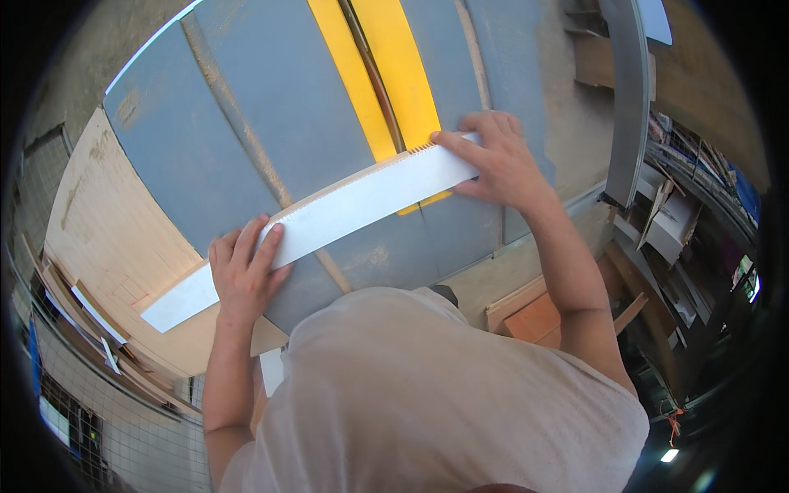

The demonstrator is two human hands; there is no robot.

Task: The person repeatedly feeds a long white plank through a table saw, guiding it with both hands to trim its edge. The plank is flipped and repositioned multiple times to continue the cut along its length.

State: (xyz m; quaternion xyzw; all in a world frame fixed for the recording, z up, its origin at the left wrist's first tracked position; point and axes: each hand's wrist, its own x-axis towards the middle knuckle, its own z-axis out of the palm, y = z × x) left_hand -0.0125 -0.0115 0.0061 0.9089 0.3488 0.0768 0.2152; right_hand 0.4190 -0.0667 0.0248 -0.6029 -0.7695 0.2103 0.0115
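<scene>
A long white strip of board (345, 209) lies across a grey-blue saw table (246, 123), running from lower left to upper right. Its far edge looks finely notched. My left hand (242, 275) presses flat on the strip near its left part, fingers spread over it. My right hand (497, 160) grips the strip's right end, fingers on top and thumb at the near edge. The strip's right part crosses a yellow insert (394, 74) with a dark slot down its middle.
A pale wooden panel (107, 230) adjoins the table on the left, with stacked boards (82, 320) below it. A grey metal rail (629, 99) stands at the right, beside shelves of offcuts (674, 222). Wooden pieces (534, 316) lie under my right arm.
</scene>
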